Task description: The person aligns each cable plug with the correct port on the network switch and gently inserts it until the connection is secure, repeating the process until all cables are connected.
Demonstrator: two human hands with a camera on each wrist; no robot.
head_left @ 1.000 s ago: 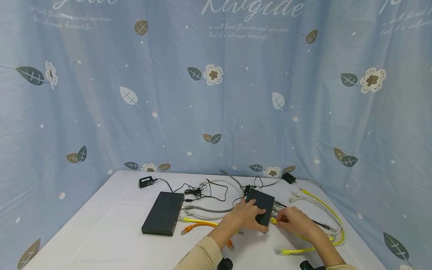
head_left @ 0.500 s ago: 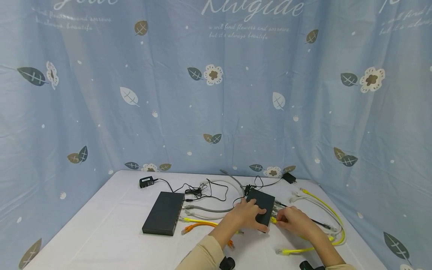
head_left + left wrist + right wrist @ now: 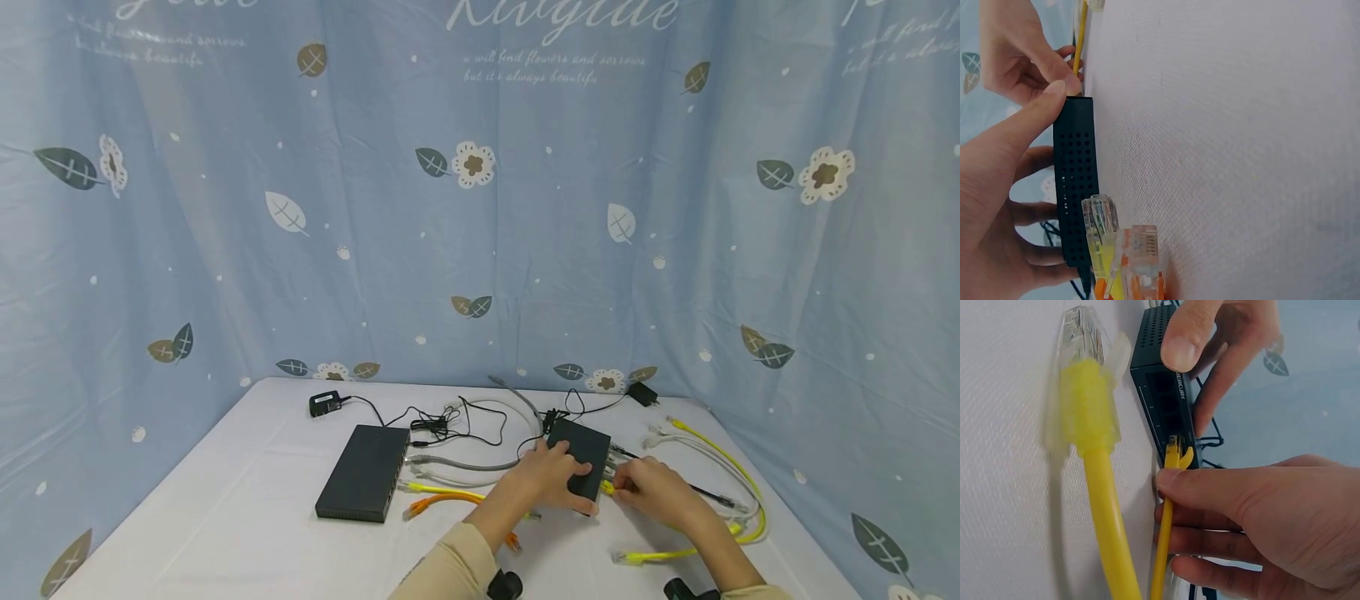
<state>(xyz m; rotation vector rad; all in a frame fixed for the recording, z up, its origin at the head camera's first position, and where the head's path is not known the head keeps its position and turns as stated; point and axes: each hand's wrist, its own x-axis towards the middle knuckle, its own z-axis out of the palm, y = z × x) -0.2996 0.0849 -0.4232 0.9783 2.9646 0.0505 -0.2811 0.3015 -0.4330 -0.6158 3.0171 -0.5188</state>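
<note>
Yellow Ethernet cable (image 3: 1161, 550): RJ45 plug (image 3: 1173, 451) at a port in the front of a small black MERCURY network switch (image 3: 597, 450); fully seated or only partly in, can't tell. Switch lies flat on the white table (image 3: 225, 517), right of middle, under the left hand (image 3: 550, 481). Handling, my guess: cable light and bendy, plug stiff, small, smooth plastic, latch tab the fragile bit. Best hold is the sides just behind the plug, square to the port, off the tab. Switch probably light and rigid, apt to skid if unbraced; top face and near edge look good for steadying. Right hand (image 3: 654, 492) reaches in from the right, thumb over the cable close behind the plug, fingers bent beneath, pinching it; 3 fingers show, which 1 opposes the thumb can't tell. Left forearm slants in from below, palm down, fingers apart and spread over the switch top, thumb at the near port-side corner. Around: 2nd, larger black network switch (image 3: 362, 475) well apart at left, orange Ethernet cable (image 3: 442, 500) between, loose yellow plug (image 3: 1089, 403) near the right wrist camera.
</note>
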